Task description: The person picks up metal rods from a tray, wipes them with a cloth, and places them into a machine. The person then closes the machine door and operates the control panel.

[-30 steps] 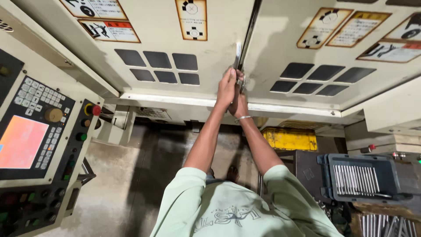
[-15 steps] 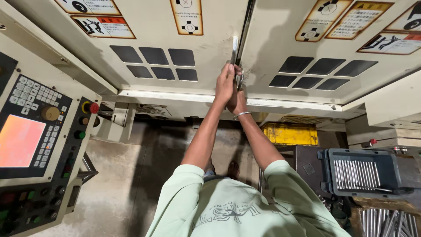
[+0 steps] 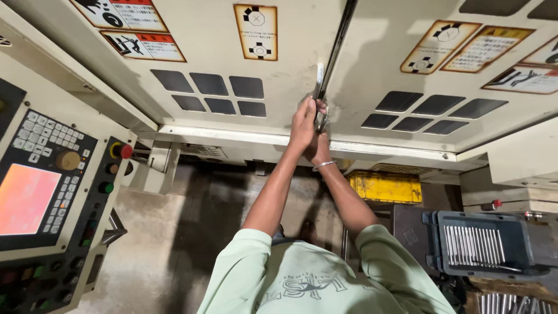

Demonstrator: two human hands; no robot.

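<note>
Two large cream-painted metal machine doors fill the upper part of the view, the left door (image 3: 232,64) and the right door (image 3: 442,75), each with a cluster of dark rectangular window panes and yellowed warning stickers. They meet at a dark vertical seam (image 3: 337,46), nearly shut.

To the left stands a grey control panel (image 3: 58,192) with a glowing orange-red screen, a keypad, a brass-coloured round knob and a red mushroom button.

Low on the right sits a dark plastic tray (image 3: 482,244) holding a row of slim silver metal rods, with a yellow crate (image 3: 386,187) behind it on the stained concrete floor (image 3: 157,244).

The person wears a pale green shirt, both arms stretched forward to the seam. The left hand (image 3: 303,123) has its fingers wrapped tight around the slim white-and-metal door handle (image 3: 319,75) at the left door's edge. The right hand (image 3: 318,148), a silver bangle on its wrist, lies just below and touching the left; whether its fingers are clamped on the handle I cannot tell.
</note>
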